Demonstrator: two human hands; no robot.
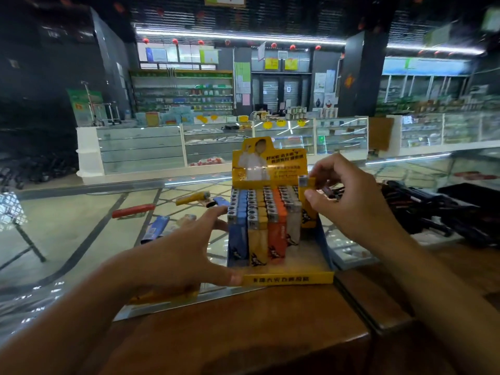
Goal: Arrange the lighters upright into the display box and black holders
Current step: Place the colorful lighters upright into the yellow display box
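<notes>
Four rows of lighters already stand upright in the display box (284, 278): a blue row (238, 226), a pale yellow row (257, 231), an orange row (276, 228) and a whitish row (293, 223), each running from the front back toward the printed card. How many stand in each row I cannot count surely, as the caps blur together. A fifth row, at the right side of the box, is only begun: the right hand (357, 201) pinches one yellow lighter (308, 204) between thumb and curled fingers, upright, its lower end down inside the box beside the whitish row, not yet let go.

The left hand (186, 244) lies spread, fingers straight, against the left side of the box, thumb near the front lip; it grips nothing and seems to steady the box.

Left to do, by my judgement, is a good share. On the glass table (81, 226) to the left lie loose lighters: one red (134, 210), one yellow (192, 197), two blue (221, 201) (155, 229), one pale one (186, 218), and one more yellow under the left wrist (165, 296), so six in plain sight. The black holders (433, 209) sit to the right behind the right hand; what they hold is too dark to tell.
</notes>
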